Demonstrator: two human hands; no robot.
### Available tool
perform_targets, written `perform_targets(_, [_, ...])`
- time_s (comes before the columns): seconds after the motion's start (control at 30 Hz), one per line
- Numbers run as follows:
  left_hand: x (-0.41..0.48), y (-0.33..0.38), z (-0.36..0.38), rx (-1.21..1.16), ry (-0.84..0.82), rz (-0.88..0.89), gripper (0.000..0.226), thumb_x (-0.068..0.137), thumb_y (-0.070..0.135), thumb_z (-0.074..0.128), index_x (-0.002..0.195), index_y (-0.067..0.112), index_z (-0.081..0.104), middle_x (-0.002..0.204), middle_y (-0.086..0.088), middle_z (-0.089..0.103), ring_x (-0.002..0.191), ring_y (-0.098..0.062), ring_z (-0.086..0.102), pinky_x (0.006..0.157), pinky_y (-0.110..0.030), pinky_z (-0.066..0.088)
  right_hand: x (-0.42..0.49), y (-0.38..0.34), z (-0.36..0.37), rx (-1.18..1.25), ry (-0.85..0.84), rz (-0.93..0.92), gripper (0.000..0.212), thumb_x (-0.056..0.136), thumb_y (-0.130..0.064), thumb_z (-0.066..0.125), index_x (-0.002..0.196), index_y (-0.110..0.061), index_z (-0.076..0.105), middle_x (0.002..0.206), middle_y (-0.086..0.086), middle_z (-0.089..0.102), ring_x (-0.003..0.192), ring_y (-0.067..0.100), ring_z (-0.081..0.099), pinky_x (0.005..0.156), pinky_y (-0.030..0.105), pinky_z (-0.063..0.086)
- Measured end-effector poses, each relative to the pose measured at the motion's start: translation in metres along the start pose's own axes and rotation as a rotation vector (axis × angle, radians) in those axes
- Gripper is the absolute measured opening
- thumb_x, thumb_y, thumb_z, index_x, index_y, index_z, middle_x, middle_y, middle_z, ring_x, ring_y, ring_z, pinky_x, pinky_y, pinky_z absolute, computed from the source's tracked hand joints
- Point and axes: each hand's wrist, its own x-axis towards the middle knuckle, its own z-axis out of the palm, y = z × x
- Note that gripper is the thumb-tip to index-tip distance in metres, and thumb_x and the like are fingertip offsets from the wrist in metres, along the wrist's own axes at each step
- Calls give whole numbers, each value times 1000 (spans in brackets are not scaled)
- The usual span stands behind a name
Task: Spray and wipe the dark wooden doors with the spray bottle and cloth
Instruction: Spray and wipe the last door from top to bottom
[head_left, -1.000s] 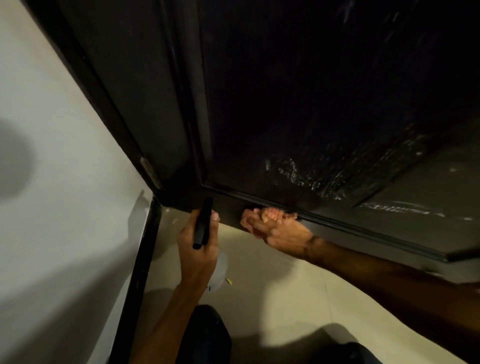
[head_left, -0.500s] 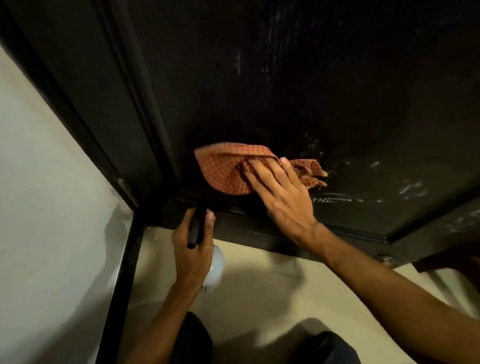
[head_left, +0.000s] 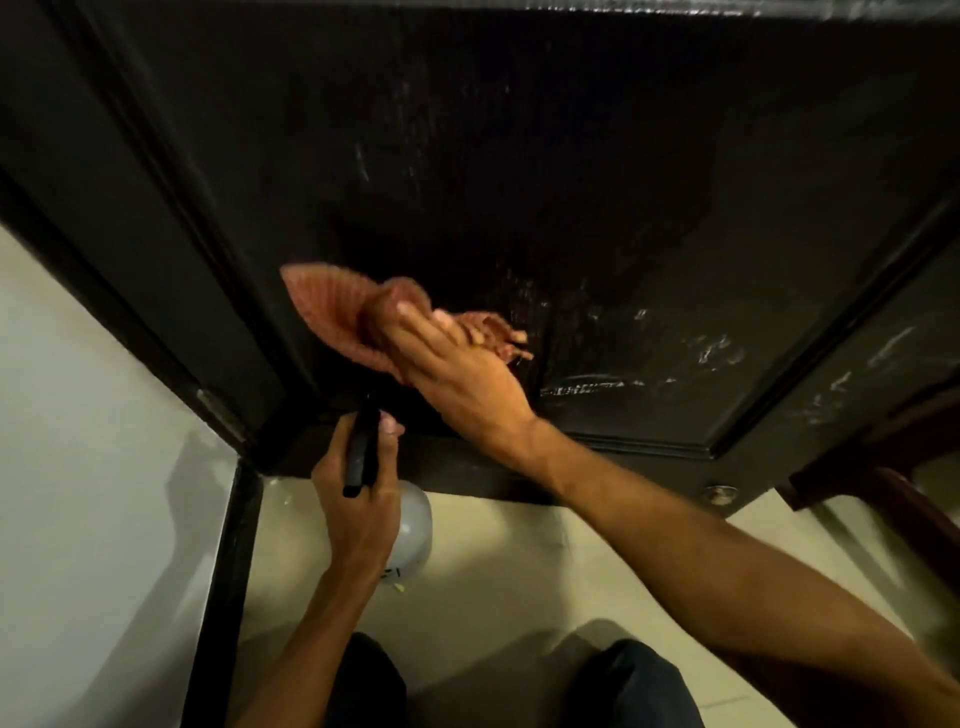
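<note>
Wiping: right hand (head_left: 457, 374), fingers straight, is pressing cloth (head_left: 332, 306) against the door (head_left: 519, 156); left hand (head_left: 358, 514) is gripping spray bottle (head_left: 415, 525); right-side streaks (head_left: 717, 348) probably next.

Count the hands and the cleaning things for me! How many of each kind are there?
Hands: 2, the left hand and the right hand
Cloths: 1, the orange cloth
Spray bottles: 1, the spray bottle
Total: 4
</note>
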Motion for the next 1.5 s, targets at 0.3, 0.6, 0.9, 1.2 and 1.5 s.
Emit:
perform_targets(0.3, [-18, 20, 29, -9, -133, 30, 19, 103, 38, 56, 108, 25, 68, 95, 14, 73, 86, -13, 71, 68, -55, 61, -114, 71, -22, 195, -12, 364, 66, 86, -2, 48, 152, -10, 48, 150, 12, 43, 137, 36, 39, 124, 48, 21])
perform_targets(0.6, [-36, 52, 78, -41, -272, 59, 31, 100, 41, 56, 100, 14, 70, 88, 10, 73, 78, -12, 70, 71, -26, 56, -182, 17, 4, 293, -160, 593, 59, 52, -9, 89, 110, -10, 78, 115, 15, 73, 124, 35, 43, 109, 44, 27])
perform_targets(0.9, [-47, 63, 109, -68, -375, 133, 21, 102, 45, 57, 102, 26, 67, 94, 12, 73, 73, -4, 68, 71, -20, 54, -148, 2, -3, 638, 194, 1232, 56, 85, -9, 73, 132, -1, 44, 129, 31, 48, 114, 38, 52, 104, 38, 48])
perform_targets(1.2, [-55, 71, 126, -99, -411, 138, 41, 100, 56, 55, 101, 18, 69, 84, 6, 71, 70, -7, 66, 71, -21, 54, -148, 64, -25, 547, 353, 1311, 35, 73, 11, 62, 105, 3, 55, 106, 43, 57, 108, 51, 48, 99, 56, 46])
perform_targets(1.5, [-51, 65, 112, -65, -341, 1, 30, 101, 46, 55, 96, 20, 70, 88, 1, 72, 68, -17, 63, 72, -44, 53, -171, 47, -18, 475, 425, 1540, 30, 76, 10, 68, 106, 11, 68, 130, 32, 51, 125, 45, 42, 118, 42, 30])
